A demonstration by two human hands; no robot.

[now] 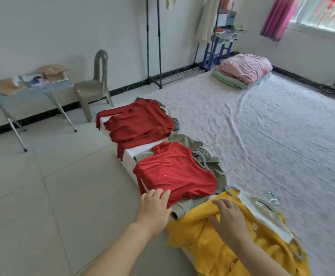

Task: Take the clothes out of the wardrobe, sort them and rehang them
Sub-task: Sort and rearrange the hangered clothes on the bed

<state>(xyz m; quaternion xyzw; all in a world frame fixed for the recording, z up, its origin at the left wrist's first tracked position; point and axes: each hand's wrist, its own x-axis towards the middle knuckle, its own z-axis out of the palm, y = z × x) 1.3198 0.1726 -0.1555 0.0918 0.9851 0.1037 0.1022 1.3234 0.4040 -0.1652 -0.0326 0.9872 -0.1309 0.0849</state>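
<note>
1. Our left grip point(154, 204) is released. The fingers are straight and their tips rest on the near hem of the bright red top point(174, 172).
2. Our right grip point(230, 220) is also released. It lies spread palm-down on the yellow garment point(212, 250) and clasps nothing.
3. The clothes lie in a row along the left edge of the bed point(272, 126). A darker red sweater point(138, 120) is farthest, the bright red top lies in the middle over an olive garment point(218, 172), and the yellow garment is nearest.
4. A white garment point(266, 216) lies on the yellow one, just right of our right grip.
5. A metal clothes rack point(153, 46) stands beyond the bed's far end, and folded pink bedding point(246, 68) sits at the bed's far corner.
6. At the left, a grey chair point(95, 84) stands beside a folding counter point(43, 92) that carries papers.
</note>
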